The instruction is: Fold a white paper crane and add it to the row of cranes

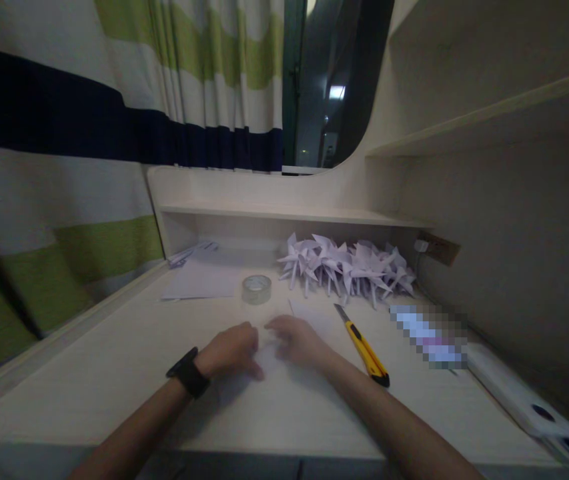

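The desk (94, 387) spreads wide leftward, while left hand (231, 350) and right hand (300, 341), fingers bent (whether gripping, I cannot tell), flank blurred white paper (271, 353).

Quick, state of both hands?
Left hand, wearing black wristwatch: fingers curled, blurred; grip cannot be told.
Right hand, near flat white paper: fingers bent, blurred; grip cannot be told.

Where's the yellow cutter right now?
In the head view, the yellow cutter lies on the desk right of centre, between the right hand and the pixelated patch, below the paper pinwheels.
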Demonstrator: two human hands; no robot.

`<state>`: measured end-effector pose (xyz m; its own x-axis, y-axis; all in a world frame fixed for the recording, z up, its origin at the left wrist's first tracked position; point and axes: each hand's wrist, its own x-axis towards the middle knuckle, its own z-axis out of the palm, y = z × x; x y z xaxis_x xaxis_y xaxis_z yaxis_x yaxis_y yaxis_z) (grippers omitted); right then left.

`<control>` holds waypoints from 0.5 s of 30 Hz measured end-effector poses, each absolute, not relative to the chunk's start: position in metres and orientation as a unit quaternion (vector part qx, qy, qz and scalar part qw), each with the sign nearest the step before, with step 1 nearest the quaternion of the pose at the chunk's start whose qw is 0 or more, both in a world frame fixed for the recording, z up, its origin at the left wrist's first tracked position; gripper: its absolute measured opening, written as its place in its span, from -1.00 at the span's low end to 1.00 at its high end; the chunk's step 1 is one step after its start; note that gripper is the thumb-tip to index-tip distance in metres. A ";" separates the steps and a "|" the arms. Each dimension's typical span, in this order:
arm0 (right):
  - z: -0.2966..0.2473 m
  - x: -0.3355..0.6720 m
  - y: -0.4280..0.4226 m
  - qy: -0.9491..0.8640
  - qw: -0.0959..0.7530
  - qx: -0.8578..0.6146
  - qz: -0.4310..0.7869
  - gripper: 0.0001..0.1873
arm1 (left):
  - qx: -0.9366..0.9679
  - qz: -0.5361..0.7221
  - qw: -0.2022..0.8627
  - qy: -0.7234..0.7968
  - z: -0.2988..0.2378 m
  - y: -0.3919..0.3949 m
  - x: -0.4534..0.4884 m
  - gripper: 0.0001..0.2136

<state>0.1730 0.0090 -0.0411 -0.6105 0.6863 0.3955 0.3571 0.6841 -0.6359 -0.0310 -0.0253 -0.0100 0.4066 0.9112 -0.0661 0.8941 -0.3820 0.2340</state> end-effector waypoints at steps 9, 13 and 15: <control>-0.047 0.161 0.003 -0.785 0.398 -0.374 0.293 -0.37 | 0.832 0.079 0.126 0.535 -0.008 -0.037 -0.022 -0.57; -0.045 0.158 -0.001 -0.778 0.415 -0.374 0.288 -0.43 | 0.834 0.082 0.126 0.531 -0.010 -0.041 -0.022 -0.64; -0.046 0.156 0.000 -0.754 0.406 -0.392 0.337 -0.47 | 0.834 0.088 0.125 0.530 -0.012 -0.043 -0.021 -0.66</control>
<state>0.1559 -0.0003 -0.0463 -0.3637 0.8640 0.3481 0.3178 0.4663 -0.8255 -0.0213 -0.0434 -0.0116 0.4218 0.9066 0.0152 0.8625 -0.4063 0.3017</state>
